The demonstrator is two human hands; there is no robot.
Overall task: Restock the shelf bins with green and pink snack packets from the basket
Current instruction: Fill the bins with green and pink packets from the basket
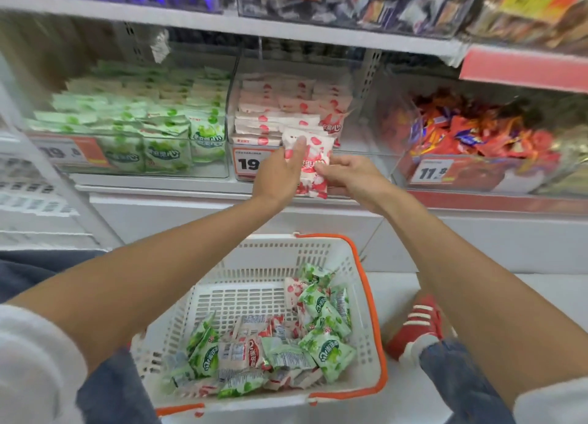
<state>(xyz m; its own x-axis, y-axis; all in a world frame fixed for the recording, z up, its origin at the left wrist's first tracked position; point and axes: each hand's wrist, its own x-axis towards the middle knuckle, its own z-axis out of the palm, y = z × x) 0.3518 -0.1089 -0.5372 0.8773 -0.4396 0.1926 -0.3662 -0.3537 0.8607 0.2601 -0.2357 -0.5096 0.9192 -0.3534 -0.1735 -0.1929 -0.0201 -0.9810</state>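
Note:
Both my hands hold pink snack packets (315,162) in front of the clear bin of pink packets (286,118) on the middle shelf. My left hand (283,172) lies against their left side with the thumb up over the top packet. My right hand (350,175) grips them from the right and below. To the left stands the clear bin of green packets (140,121), well filled. Below, between my arms, the white basket (359,264) with orange handles holds several loose green and pink packets (270,350).
A clear bin of red and orange sweets (471,137) stands to the right of the pink bin. Price tags (429,170) hang on the bin fronts. An upper shelf (286,29) overhangs the bins. My red shoe (420,325) is on the floor right of the basket.

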